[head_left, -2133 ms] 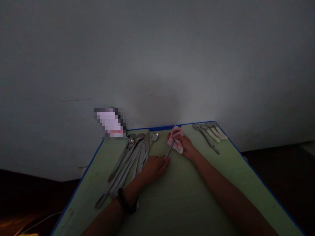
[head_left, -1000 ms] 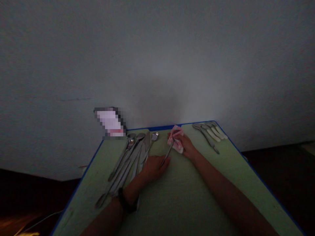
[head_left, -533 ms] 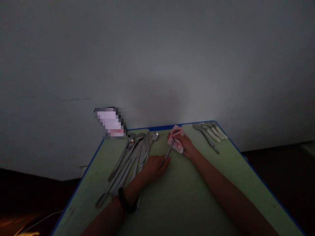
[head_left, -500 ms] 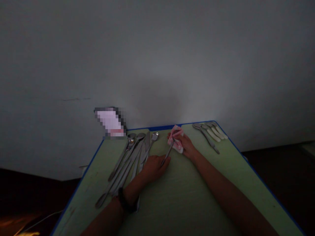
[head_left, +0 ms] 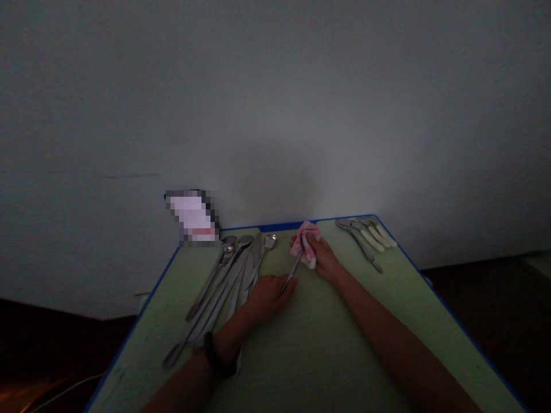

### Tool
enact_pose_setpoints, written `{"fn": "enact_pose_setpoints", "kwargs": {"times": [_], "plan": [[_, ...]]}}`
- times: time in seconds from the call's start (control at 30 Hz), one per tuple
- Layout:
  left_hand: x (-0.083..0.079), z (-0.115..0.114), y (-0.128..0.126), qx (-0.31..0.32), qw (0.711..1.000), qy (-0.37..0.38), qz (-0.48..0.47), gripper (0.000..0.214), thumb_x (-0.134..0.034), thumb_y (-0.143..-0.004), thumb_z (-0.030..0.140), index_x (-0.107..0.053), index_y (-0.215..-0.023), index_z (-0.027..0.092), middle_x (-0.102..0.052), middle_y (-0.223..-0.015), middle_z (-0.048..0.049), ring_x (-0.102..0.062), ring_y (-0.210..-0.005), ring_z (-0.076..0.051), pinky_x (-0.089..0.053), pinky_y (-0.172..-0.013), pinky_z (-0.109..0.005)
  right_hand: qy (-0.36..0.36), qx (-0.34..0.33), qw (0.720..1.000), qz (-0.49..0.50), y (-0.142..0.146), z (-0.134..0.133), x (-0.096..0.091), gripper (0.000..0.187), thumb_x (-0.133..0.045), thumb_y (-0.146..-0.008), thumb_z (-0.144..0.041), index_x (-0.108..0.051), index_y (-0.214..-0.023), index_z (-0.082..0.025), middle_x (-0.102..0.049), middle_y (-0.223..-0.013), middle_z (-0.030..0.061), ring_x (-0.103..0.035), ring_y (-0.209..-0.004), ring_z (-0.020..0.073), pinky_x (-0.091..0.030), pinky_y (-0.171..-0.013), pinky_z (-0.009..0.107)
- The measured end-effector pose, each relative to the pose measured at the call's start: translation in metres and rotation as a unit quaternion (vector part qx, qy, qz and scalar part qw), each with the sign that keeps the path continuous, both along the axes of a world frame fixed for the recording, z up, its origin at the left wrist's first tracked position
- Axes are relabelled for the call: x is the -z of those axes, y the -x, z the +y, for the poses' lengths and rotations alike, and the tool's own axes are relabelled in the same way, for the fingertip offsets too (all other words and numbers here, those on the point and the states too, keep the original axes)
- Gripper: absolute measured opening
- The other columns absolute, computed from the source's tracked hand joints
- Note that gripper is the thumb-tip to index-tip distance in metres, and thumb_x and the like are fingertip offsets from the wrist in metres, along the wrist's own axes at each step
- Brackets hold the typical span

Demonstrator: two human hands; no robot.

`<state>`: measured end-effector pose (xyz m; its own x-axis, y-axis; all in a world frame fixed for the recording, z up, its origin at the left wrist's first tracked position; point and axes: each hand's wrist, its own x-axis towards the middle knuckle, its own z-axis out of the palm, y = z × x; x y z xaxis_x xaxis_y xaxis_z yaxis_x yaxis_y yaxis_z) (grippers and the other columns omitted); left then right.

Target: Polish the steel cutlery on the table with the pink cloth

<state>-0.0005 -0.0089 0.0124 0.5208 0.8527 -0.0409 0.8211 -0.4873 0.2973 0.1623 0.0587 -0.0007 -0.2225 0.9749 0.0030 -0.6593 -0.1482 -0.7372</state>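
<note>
My left hand [head_left: 272, 295] is closed on the handle of a metal spoon [head_left: 292, 272], which slants up and away to the right. The spoon's far end is covered by a pink and white cloth [head_left: 306, 232]. My right hand [head_left: 322, 256] grips that cloth around the end, thumb on the near side. Left of my left hand lies a loose pile of long metal cutlery [head_left: 224, 287], partly hidden by my left forearm. A small shiny spoon [head_left: 270, 241] lies at the pile's right edge.
On the far right of the green table [head_left: 344, 355] lie a metal utensil [head_left: 361, 246] and several pieces of cutlery with white handles [head_left: 373, 238]. A blurred-out phone-like screen [head_left: 193, 215] leans at the back left corner. A grey wall [head_left: 275, 115] rises behind the table.
The cloth has closed over the spoon's far end, which showed within it before. My right thumb and fingers have shifted slightly on the cloth. My left hand stays almost in place.
</note>
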Motion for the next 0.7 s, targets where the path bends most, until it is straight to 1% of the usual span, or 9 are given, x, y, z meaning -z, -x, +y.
{"fn": "enact_pose_setpoints", "kwargs": {"times": [0.07, 0.17, 0.23, 0.33, 0.4, 0.47, 0.53, 0.6, 0.7], "plan": [[0.0, 0.0, 0.0, -0.005, 1.0, 0.003, 0.002, 0.053, -0.016, -0.095, 0.04, -0.061, -0.083, 0.016, -0.066, -0.071, -0.0068, -0.06, -0.064, -0.017, -0.037, -0.06, -0.026, -0.002, -0.016, 1.0, -0.002, 0.001, -0.002, -0.001, 0.032, -0.064, -0.072, -0.043, -0.06, -0.091, -0.017, -0.068, -0.087, 0.0059, -0.065, -0.077, 0.0173, -0.051, -0.076, 0.032], [0.0, 0.0, 0.0, -0.014, 1.0, -0.001, 0.013, 0.055, -0.014, -0.095, 0.04, -0.062, -0.084, 0.016, -0.066, -0.072, -0.0071, -0.06, -0.063, -0.017, -0.038, -0.06, -0.026, -0.005, -0.023, 0.999, -0.033, 0.003, -0.003, 0.002, 0.033, -0.068, -0.069, -0.038, -0.059, -0.093, -0.017, -0.069, -0.088, 0.0059, -0.065, -0.076, 0.0172, -0.051, -0.074, 0.032], [0.0, 0.0, -0.001, -0.01, 1.0, -0.014, 0.026, 0.055, -0.014, -0.095, 0.039, -0.062, -0.084, 0.016, -0.067, -0.071, -0.0076, -0.061, -0.064, -0.017, -0.038, -0.061, -0.027, -0.001, 0.012, 0.999, -0.047, 0.003, -0.001, 0.005, 0.034, -0.07, -0.067, -0.036, -0.06, -0.092, -0.017, -0.069, -0.088, 0.0061, -0.065, -0.076, 0.0171, -0.051, -0.073, 0.031], [0.001, -0.001, -0.001, 0.015, 0.999, -0.028, 0.038, 0.054, -0.015, -0.095, 0.039, -0.062, -0.083, 0.016, -0.067, -0.071, -0.0077, -0.061, -0.065, -0.018, -0.039, -0.062, -0.027, 0.006, 0.091, 0.995, -0.04, 0.003, 0.002, 0.007, 0.032, -0.068, -0.067, -0.041, -0.062, -0.085, -0.015, -0.069, -0.085, 0.0066, -0.064, -0.075, 0.0165, -0.05, -0.07, 0.03], [0.001, -0.001, -0.001, 0.031, 0.998, -0.03, 0.036, 0.053, -0.016, -0.095, 0.039, -0.061, -0.082, 0.016, -0.066, -0.071, -0.0074, -0.061, -0.064, -0.018, -0.039, -0.061, -0.028, 0.011, 0.133, 0.99, -0.04, 0.005, 0.002, 0.004, 0.034, -0.067, -0.068, -0.045, -0.062, -0.081, -0.014, -0.069, -0.082, 0.007, -0.064, -0.073, 0.0161, -0.05, -0.068, 0.028], [-0.001, 0.0, 0.002, 0.042, 0.998, -0.029, 0.026, 0.051, -0.017, -0.095, 0.038, -0.061, -0.08, 0.016, -0.066, -0.07, -0.0071, -0.06, -0.063, -0.018, -0.039, -0.061, -0.028, 0.023, 0.155, 0.987, -0.041, 0.012, -0.003, 0.0, 0.036, -0.066, -0.068, -0.048, -0.062, -0.078, -0.014, -0.069, -0.08, 0.0074, -0.063, -0.071, 0.016, -0.049, -0.066, 0.028], [-0.003, 0.0, 0.005, 0.051, 0.999, -0.014, 0.002, 0.05, -0.019, -0.095, 0.037, -0.06, -0.079, 0.016, -0.065, -0.069, -0.0066, -0.059, -0.062, -0.017, -0.039, -0.061, -0.027, 0.044, 0.152, 0.987, -0.04, 0.024, -0.013, -0.005, 0.038, -0.064, -0.068, -0.051, -0.061, -0.076, -0.014, -0.069, -0.078, 0.0076, -0.063, -0.069, 0.0159, -0.049, -0.064, 0.027], [-0.004, 0.001, 0.008, 0.055, 0.998, 0.014, -0.032, 0.049, -0.018, -0.095, 0.035, -0.06, -0.078, 0.016, -0.064, -0.069, -0.0061, -0.057, -0.061, -0.016, -0.039, -0.062, -0.026, 0.073, 0.124, 0.988, -0.05, 0.039, -0.025, -0.006, 0.041, -0.061, -0.069, -0.055, -0.061, -0.076, -0.015, -0.068, -0.073, 0.0076, -0.063, -0.063, 0.0166, -0.049, -0.061, 0.029], [-0.003, 0.002, 0.009, 0.055, 0.995, 0.043, -0.065, 0.049, -0.018, -0.094, 0.035, -0.06, -0.078, 0.016, -0.065, -0.071, -0.0069, -0.056, -0.061, -0.016, -0.038, -0.061, -0.026, 0.085, 0.104, 0.988, -0.078, 0.056, -0.037, -0.002, 0.042, -0.061, -0.068, -0.056, -0.061, -0.074, -0.015, -0.067, -0.066, 0.0083, -0.063, -0.06, 0.0186, -0.049, -0.057, 0.03]]}}
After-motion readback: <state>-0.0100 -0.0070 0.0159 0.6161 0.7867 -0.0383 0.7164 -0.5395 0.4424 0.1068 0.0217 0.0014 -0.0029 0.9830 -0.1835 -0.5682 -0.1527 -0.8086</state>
